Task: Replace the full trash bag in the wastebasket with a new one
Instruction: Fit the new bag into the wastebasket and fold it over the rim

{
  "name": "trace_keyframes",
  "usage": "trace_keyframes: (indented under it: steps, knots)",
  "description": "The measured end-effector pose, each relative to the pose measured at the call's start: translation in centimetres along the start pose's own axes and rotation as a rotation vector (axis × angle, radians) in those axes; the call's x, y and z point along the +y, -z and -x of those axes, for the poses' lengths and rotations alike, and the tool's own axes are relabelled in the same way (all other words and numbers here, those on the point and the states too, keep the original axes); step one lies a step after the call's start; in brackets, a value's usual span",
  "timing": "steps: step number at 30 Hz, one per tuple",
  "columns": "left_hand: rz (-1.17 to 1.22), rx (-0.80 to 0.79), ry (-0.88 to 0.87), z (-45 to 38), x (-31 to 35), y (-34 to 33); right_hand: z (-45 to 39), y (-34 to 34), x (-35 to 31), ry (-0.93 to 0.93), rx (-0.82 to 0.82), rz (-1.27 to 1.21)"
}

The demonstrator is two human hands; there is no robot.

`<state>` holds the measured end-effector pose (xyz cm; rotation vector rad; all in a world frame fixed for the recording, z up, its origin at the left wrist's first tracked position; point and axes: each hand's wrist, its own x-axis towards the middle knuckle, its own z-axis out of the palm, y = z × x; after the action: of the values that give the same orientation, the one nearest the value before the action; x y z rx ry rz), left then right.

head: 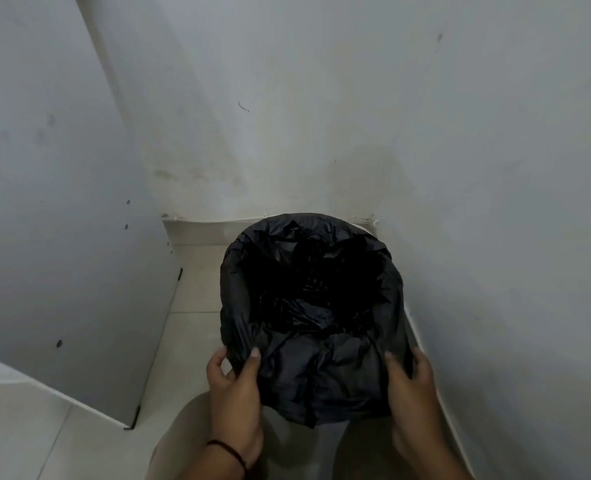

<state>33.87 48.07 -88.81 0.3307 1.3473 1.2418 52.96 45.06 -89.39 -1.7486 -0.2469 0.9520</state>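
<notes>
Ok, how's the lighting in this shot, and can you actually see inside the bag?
Head view: dim, flat light, no glare; the black trash bag swallows detail, so its inside reads as near-black and contents cannot be told. Left hand and right hand look slightly soft. Wide-angle distortion bends the wall edges.

Both hands, left hand [233, 386] and right hand [412, 389], gripping black trash bag [308, 306] over corner wastebasket rim.

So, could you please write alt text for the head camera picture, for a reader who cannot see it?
Two hands hold the near edge of a black trash bag that lines a wastebasket; the left hand pinches the plastic and the right hand grips it. The basket stands on a pale tiled floor in a corner of white walls.
</notes>
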Motion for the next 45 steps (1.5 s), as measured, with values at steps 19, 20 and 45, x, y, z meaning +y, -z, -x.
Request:
trace_keyframes:
  steps: [19,20,45]
  knots:
    - [-0.356,-0.053,-0.277,1.3,-3.4,-0.4,1.6,-1.5,3.0,0.316,0.033,0.405]
    - [-0.365,-0.091,-0.294,1.4,-3.7,-0.4,1.8,-1.6,2.8,0.319,0.059,0.4]
    - [0.087,-0.211,0.169,3.4,-4.9,-3.7,4.6,-3.0,2.0,0.153,-0.258,0.305]
